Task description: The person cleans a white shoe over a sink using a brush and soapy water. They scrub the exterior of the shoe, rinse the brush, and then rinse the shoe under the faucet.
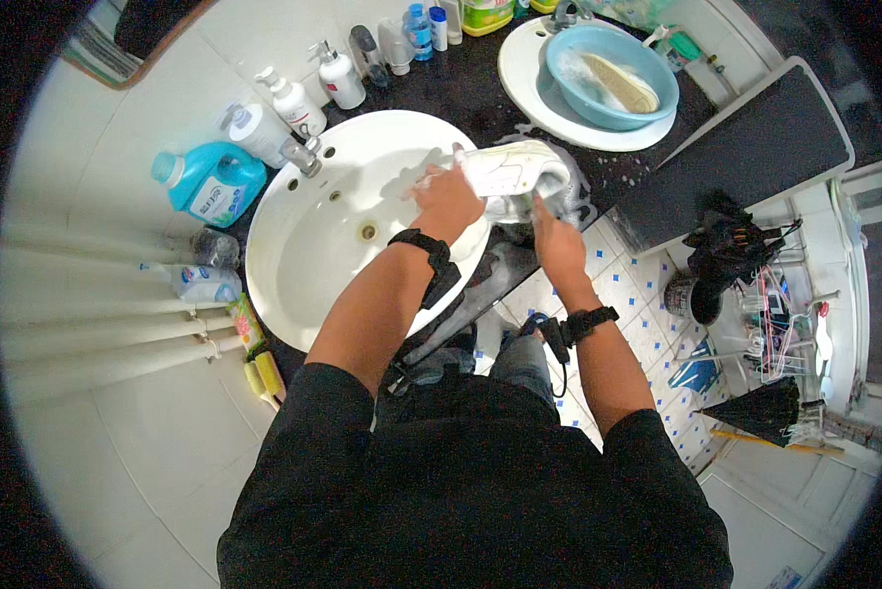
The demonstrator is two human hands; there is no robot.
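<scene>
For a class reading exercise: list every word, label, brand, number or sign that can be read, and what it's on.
No text reads clearly.
Blue jug: label print too small.
White pump bottle beside the dark bottle: print too blurred.
Small blue bottle: label too small.
White shoe: none readable.

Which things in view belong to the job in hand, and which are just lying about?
In the job:
white shoe, in the left hand, right hand at it
sudsy blue basin
second shoe, in the basin

Apparently just lying about:
white pump bottles
small blue bottle
black umbrella
</scene>
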